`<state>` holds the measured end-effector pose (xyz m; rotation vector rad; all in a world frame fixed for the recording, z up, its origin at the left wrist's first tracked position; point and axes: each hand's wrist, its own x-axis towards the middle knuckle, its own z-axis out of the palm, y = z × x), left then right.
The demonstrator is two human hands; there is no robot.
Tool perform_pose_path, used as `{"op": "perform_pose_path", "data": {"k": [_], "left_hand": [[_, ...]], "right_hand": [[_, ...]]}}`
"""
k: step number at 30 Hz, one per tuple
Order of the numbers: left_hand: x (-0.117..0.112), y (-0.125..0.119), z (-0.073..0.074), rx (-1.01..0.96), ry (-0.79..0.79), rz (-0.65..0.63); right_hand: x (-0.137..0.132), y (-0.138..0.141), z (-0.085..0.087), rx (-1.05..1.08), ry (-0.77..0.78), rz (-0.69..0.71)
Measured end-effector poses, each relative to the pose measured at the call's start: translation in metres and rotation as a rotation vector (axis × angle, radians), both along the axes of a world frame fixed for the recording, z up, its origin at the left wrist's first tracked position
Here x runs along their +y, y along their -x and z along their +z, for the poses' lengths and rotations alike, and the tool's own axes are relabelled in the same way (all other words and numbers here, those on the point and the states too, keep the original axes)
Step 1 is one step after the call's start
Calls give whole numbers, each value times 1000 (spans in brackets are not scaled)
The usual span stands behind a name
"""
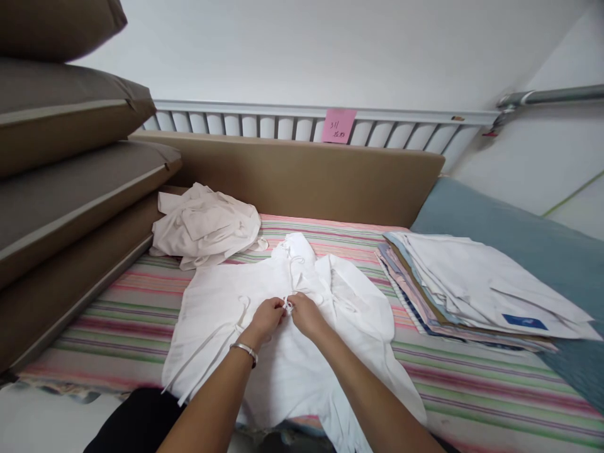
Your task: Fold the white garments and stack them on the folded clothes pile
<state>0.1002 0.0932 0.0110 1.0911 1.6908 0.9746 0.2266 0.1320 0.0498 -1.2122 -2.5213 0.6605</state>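
A white garment with cloth ties (283, 365) lies spread on a striped bed cover, its lower part hanging over the near edge. My left hand (268, 318), with a bangle at the wrist, pinches a white tie (287, 306) near the middle of the garment. Close beside it, my right hand (304, 313) is closed on the same knotted tie from the other side. More loose ties (214, 340) trail across the garment's left half. The fingertips partly cover the knot.
A crumpled off-white cloth (207, 223) lies at the back left. On the right is a stack of folded clothes (472, 277). Brown cushions (70, 182) are piled at the left, and a brown board (292, 176) stands before the radiator (278, 128) bearing a pink note (338, 126).
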Motion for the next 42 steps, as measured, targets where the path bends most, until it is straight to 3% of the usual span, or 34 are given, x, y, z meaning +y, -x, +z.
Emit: {"op": "perform_pose_path", "data": {"k": [9,16,22,28,35,42], "left_hand": [[1,-2,4,31,21,35],[4,-1,3,-11,-3,43],[7,-2,7,14,39,88],[9,-4,10,4,44,212],[1,-2,20,-216,-13,310],[-13,19,38,-542,-94,569]], "right_hand": [[6,-1,4,-248,-105,-12],[-5,-35,17,-142,96,-74],[-17,-68,9,-138,250,-186],[-16,-81,-2,-136,321,-248],[-9,-89,-2,-93,491,-227],[-8,-95,-11,-110,337,-215]]}}
